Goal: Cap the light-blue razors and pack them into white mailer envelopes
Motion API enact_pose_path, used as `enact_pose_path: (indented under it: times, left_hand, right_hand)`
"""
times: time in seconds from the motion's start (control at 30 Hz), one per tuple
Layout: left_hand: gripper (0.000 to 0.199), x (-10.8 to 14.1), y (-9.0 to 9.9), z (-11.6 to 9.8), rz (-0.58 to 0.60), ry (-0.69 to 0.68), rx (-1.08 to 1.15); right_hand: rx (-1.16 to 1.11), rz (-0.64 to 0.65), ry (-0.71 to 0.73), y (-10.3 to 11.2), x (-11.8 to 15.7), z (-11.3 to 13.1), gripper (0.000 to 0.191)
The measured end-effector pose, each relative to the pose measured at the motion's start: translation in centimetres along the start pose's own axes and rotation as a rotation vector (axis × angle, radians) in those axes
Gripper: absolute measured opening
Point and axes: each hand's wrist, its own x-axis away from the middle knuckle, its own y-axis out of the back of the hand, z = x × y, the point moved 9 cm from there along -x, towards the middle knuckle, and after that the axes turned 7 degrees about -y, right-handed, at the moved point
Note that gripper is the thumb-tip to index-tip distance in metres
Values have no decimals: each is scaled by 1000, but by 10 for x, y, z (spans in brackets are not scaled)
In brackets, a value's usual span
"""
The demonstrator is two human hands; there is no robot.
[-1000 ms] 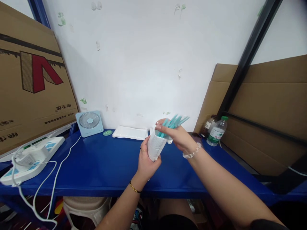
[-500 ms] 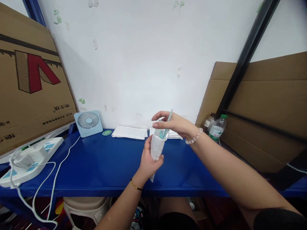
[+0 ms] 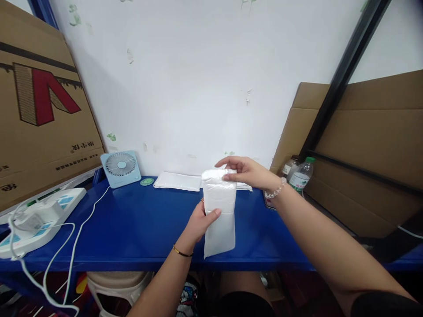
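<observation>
A white padded packet (image 3: 220, 229) is held upright over the blue table (image 3: 158, 224), its broad side facing me. My left hand (image 3: 200, 221) grips its left edge, thumb across the front and fingers hidden behind. At the top right corner of the packet my right hand (image 3: 246, 172) pinches the edge between thumb and fingers. Behind, by the wall, lie a flat white packet (image 3: 178, 181) on the left and more white packets (image 3: 245, 186) on the right, partly hidden by my right hand.
A blue fan (image 3: 121, 169) and a green disc (image 3: 147, 181) stand at the back left. Nearer on the left is a power strip (image 3: 68, 200) with white cables. Two bottles (image 3: 300, 176) stand at the right. Cardboard (image 3: 39, 132) leans on the left side.
The packet has turned from edge-on to broadside and hangs lower. The light blue strip that stuck out of its top no longer shows. My right hand has shifted slightly right and closed on the top edge.
</observation>
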Motion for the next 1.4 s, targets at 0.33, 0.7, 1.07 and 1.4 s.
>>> enact_pose_path:
  times: [0.33, 0.7, 1.07, 1.4]
  left_hand:
    - [42, -32, 7, -34, -20, -134, -279]
    - [44, -88, 120, -60, -473, -295, -496]
    - [52, -45, 237, 10, -1248, 85, -71]
    - [11, -55, 223, 29, -1049, 192, 192]
  right_hand:
    - [721, 12, 169, -4, 10, 24, 29]
    - [-12, -627, -455, 118, -7, -129, 42]
    - [556, -781, -848, 112, 10, -239, 60]
    - [833, -130, -154, -127, -133, -165, 58]
